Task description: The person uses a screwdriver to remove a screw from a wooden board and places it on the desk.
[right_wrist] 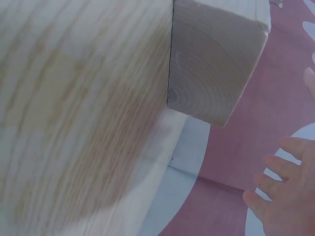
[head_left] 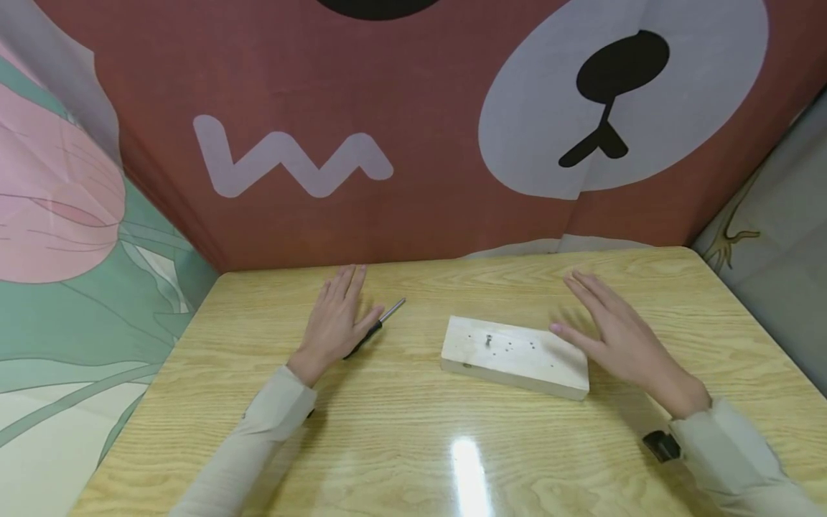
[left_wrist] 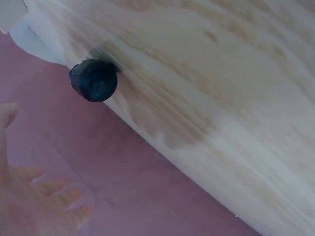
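Observation:
A pale wooden block lies on the table, its top dotted with small holes and one screw standing up from it. In the head view my left hand hovers with straight fingers beside a screwdriver, hiding part of its black handle. The handle's end faces the left wrist camera. My right hand is held above the block's right end, fingers extended, holding nothing. In the right wrist view the block's end grain is close, apart from the fingers.
The wood-grain table ends at the back against a reddish-brown cloth with a cartoon face. Patterned cloths hang at the left and right. A dark wrist device sits at the right cuff.

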The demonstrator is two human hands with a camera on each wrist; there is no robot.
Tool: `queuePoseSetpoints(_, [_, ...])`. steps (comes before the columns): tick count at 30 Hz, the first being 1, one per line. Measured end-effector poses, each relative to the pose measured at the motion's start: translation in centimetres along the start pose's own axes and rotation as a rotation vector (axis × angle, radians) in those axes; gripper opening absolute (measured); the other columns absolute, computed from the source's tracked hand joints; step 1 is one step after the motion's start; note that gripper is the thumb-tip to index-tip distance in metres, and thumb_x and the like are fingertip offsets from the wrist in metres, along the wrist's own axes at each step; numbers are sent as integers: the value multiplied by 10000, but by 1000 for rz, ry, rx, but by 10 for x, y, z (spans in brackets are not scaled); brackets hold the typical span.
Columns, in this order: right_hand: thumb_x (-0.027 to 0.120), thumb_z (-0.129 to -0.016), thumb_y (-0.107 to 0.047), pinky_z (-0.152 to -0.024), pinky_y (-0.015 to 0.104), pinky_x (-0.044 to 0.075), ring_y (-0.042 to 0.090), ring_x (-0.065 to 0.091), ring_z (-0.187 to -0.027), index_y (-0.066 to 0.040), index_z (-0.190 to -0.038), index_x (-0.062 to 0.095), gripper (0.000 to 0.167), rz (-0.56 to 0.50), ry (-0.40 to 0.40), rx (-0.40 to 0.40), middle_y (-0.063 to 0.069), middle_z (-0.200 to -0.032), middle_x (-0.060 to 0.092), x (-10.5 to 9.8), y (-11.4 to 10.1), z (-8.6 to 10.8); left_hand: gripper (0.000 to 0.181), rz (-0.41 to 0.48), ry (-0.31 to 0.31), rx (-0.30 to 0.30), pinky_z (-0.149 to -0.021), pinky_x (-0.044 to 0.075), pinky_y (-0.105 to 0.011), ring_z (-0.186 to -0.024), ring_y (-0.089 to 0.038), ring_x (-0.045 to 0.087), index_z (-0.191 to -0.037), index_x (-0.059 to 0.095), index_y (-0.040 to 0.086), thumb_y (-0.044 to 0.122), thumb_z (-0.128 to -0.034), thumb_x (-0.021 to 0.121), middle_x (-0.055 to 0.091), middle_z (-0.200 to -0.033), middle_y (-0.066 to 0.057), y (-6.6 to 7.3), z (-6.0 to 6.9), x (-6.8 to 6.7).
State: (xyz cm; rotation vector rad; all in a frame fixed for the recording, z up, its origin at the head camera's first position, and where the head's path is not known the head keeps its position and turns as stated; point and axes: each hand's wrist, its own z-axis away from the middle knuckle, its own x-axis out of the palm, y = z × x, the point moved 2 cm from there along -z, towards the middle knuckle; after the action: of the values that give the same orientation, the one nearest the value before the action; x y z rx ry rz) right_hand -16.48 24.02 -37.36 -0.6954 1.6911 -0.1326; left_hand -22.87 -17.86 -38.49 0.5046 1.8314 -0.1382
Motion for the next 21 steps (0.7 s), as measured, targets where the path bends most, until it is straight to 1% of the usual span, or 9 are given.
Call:
queuePoseSetpoints(4, [634, -953, -445, -1120, 732, 223, 432, 161, -1512, -126, -1587, 225, 819, -25, -17, 9, 188, -1642, 203, 2, -3, 3, 754, -3, 21, 18, -1202, 285, -581, -1447, -414, 348, -1540, 307, 21, 453, -982, 572, 364, -1553, -252, 0, 2, 0])
queuePoseSetpoints(9, [646, -949, -438, -1117, 733, 228, 417, 160, -1518, -145, -1583, 248, 804, -59, -31, 18, 167, -1645, 208, 6, -6, 6, 751, 18, 20, 25, -1174, 324, -597, -1438, -427, 359, -1529, 327, 7, 435, -973, 597, 378, -1540, -266, 1, 5, 1])
queuePoseSetpoints(15, [640, -955, -431, -1122, 726, 230, 405, 162, -1521, -153, -1576, 272, 774, -88, -55, 38, 139, -1653, 197, 9, -7, 10, 748, 50, -15, 19, -1178, 336, -570, -1433, -430, 367, -1534, 316, 12, 428, -979, 597, 367, -1549, -259, -1, 7, 1])
queuePoseSetpoints(21, [634, -960, -422, -1110, 733, 239, 436, 199, -1500, -134, -1572, 281, 763, -103, -78, 40, 143, -1650, 205, 11, -8, 15, 756, 74, -46, 26, -1191, 326, -551, -1434, -415, 373, -1531, 321, 3, 445, -980, 592, 374, -1551, -245, -1, 8, 2])
